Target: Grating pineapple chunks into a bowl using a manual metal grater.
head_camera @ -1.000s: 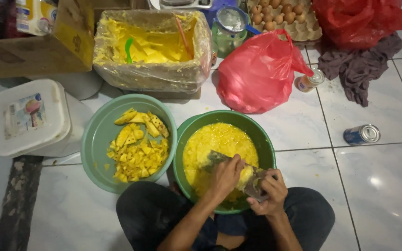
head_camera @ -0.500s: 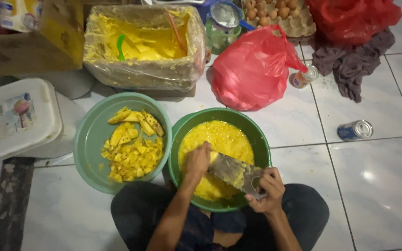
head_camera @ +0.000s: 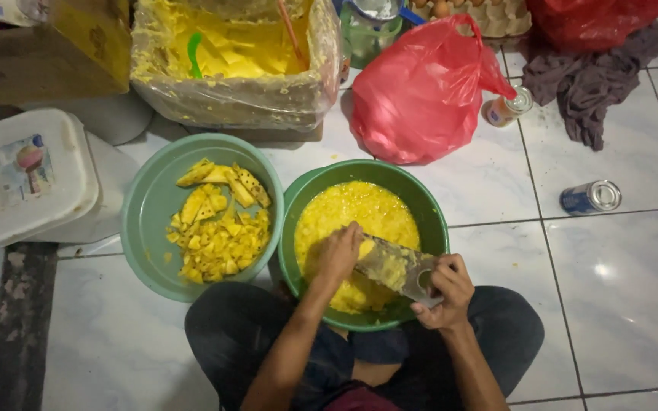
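The right hand [head_camera: 445, 288] grips the lower end of a flat metal grater [head_camera: 394, 266] slanting over the dark green bowl [head_camera: 428, 209]. The left hand [head_camera: 338, 251] is closed on a yellow fruit piece [head_camera: 365, 248], pressing it against the grater's upper end. Grated yellow pulp [head_camera: 352, 213] fills the bowl. Just left, touching it, a lighter green bowl [head_camera: 146, 221] holds yellow chunks [head_camera: 218, 232]. Farther off on the tiled floor [head_camera: 618, 289] sit a red plastic bag [head_camera: 420, 95], a lying can [head_camera: 590, 197] and a plastic-lined box [head_camera: 230, 103].

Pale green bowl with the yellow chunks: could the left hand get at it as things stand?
Probably yes. The left hand is over the dark green bowl, right beside the pale green bowl; the chunks lie uncovered, with nothing between.
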